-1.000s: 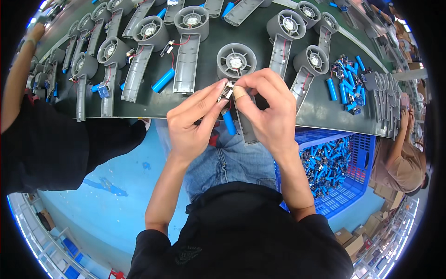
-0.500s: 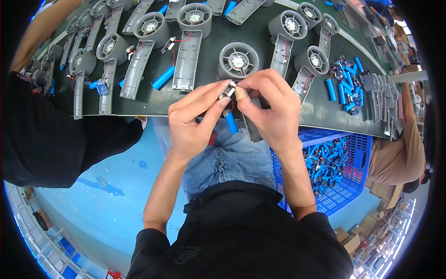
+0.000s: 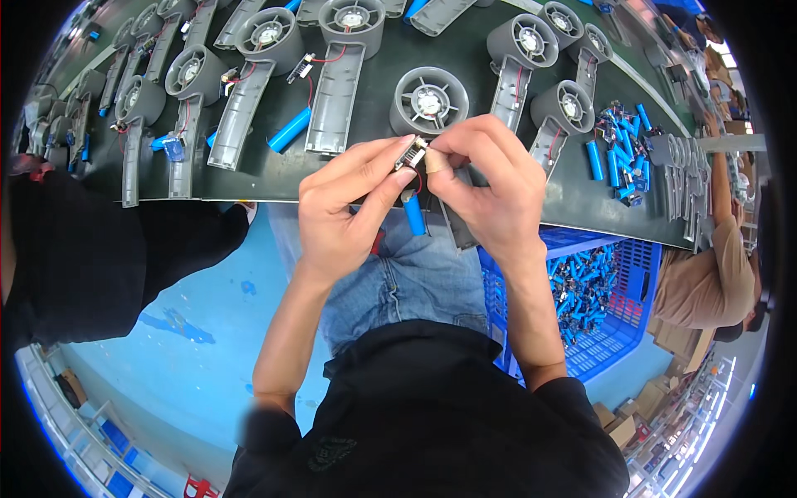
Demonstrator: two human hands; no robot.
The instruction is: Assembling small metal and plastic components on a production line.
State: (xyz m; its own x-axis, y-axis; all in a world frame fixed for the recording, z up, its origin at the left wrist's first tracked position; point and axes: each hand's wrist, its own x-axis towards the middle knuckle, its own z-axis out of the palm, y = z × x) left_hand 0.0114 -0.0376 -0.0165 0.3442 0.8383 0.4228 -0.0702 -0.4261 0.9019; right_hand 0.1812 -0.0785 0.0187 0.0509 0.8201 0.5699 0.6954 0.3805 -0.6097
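Note:
Between the thumb and fingers of my left hand [image 3: 344, 199] is a small circuit board [image 3: 409, 155] with a white edge. My right hand [image 3: 494, 183] pinches at the board's upper right end; whatever lies in its fingertips is too small to make out. One right fingertip wears a beige cover. Below the board hangs a blue cylindrical battery [image 3: 414, 214] with a red wire beside it. Just beyond my fingers stands a grey fan housing [image 3: 428, 100] with a round spoked grille; its handle [image 3: 457, 224] runs toward me, partly hidden behind my right hand.
More grey fan housings [image 3: 336, 95] cover the dark green table [image 3: 249, 187], some with wired boards and batteries. Loose blue batteries [image 3: 618, 153] are piled at the right. Below the table edge sits a blue crate [image 3: 614, 332] full of batteries. A person in black [image 3: 75, 257] is close on my left.
Both hands keep their hold at the board, with only a slight shift of the fingers. The view has shifted a little; the battery still hangs below.

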